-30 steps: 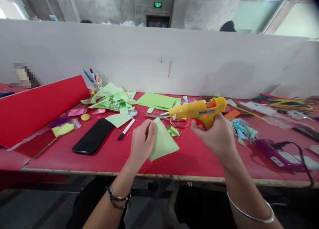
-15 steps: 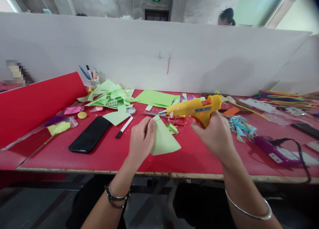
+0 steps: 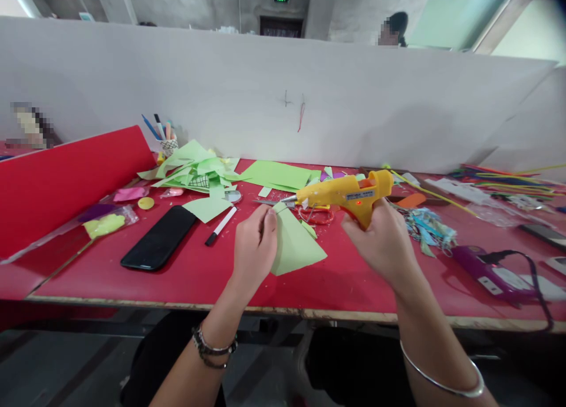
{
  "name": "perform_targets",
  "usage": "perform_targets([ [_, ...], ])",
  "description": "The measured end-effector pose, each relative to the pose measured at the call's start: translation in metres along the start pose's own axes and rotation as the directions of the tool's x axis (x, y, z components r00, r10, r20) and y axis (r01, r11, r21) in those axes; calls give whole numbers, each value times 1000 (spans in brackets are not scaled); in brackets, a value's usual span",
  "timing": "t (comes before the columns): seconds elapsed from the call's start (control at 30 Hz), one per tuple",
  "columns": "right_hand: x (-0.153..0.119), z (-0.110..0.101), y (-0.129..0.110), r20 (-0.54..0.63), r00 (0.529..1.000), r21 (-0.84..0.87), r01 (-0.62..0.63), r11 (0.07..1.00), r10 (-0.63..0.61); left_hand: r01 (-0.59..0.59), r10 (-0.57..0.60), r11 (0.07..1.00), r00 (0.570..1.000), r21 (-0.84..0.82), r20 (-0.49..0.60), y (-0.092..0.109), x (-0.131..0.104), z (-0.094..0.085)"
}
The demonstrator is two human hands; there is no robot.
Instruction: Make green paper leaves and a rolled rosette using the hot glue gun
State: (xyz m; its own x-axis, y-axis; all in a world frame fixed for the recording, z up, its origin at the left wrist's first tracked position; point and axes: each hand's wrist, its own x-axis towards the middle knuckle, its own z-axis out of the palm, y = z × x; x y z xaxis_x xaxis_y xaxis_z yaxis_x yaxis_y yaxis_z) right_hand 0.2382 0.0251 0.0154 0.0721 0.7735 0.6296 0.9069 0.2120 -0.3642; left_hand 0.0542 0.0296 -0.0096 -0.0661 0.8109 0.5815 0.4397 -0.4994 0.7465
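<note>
My left hand (image 3: pixel 256 237) pinches a piece of light green paper (image 3: pixel 298 245) by its upper left corner, above the front of the red table. A yellow glue gun (image 3: pixel 342 193) is gripped in my right hand (image 3: pixel 385 237), its body level and its metal nozzle pointing left. The nozzle tip is at the top edge of the paper, close to my left fingertips; whether it touches cannot be made out. A small orange-red light glows on the gun's side. Behind the paper lie scissors with red handles (image 3: pixel 316 216), partly hidden.
A black phone (image 3: pixel 159 239) and a marker (image 3: pixel 221 226) lie left of my hands. Green paper scraps (image 3: pixel 194 168) pile up behind them. At right are a fabric-like bundle (image 3: pixel 428 227), a purple power strip (image 3: pixel 490 274) with a cable, and coloured sticks (image 3: pixel 508 180). A white partition (image 3: pixel 221 94) stands behind.
My left hand has shifted slightly right with the paper, bringing its top corner up to the glue gun's nozzle. My right hand and the gun stay nearly in place.
</note>
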Motion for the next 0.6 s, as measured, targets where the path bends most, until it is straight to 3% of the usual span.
perform_targets([
  [0.6, -1, -3, 0, 44, 999, -11, -20, 1000, 20, 15, -14, 999, 1000, 37, -13, 2, 0, 0],
])
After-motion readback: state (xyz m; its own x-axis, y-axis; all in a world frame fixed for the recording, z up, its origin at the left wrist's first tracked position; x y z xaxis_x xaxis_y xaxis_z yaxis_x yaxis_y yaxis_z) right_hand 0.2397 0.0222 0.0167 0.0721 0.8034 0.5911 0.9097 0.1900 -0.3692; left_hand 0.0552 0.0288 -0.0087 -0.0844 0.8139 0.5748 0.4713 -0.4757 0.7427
